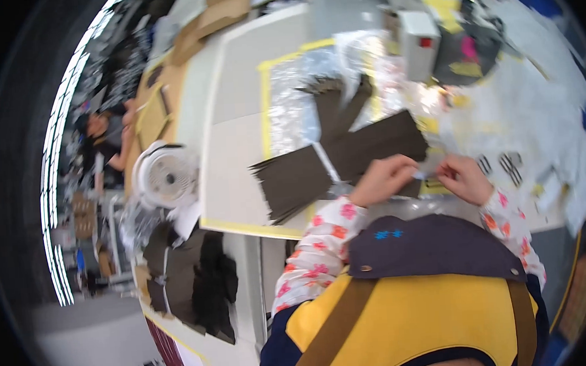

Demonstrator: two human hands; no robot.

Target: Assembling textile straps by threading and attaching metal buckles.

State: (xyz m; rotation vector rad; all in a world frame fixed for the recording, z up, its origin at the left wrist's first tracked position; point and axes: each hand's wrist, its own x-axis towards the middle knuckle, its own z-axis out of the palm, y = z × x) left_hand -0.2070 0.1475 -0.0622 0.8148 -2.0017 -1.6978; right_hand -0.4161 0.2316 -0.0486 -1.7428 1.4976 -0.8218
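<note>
My left hand (388,178) is closed in a pinch, with a small pale bluish-white piece (418,174) at its fingertips. Close beside it, my right hand (466,179) is also closed, fingertips pressed together; what it grips is too small and blurred to name. Just beyond my left hand lies a bundle of dark brown fabric pieces (384,144), bound by a white strip (326,162). Another dark fabric bundle (339,110) with fanned-out ends lies behind it. To the right of my right hand sit several small dark striped pieces (509,168).
A white sewing machine (421,44) with a lit work area stands beyond my hands. White cloth (543,100) spreads at right. A white fan (166,177) stands left, with more dark bundles (191,276) below it. Another person (106,137) sits at far left.
</note>
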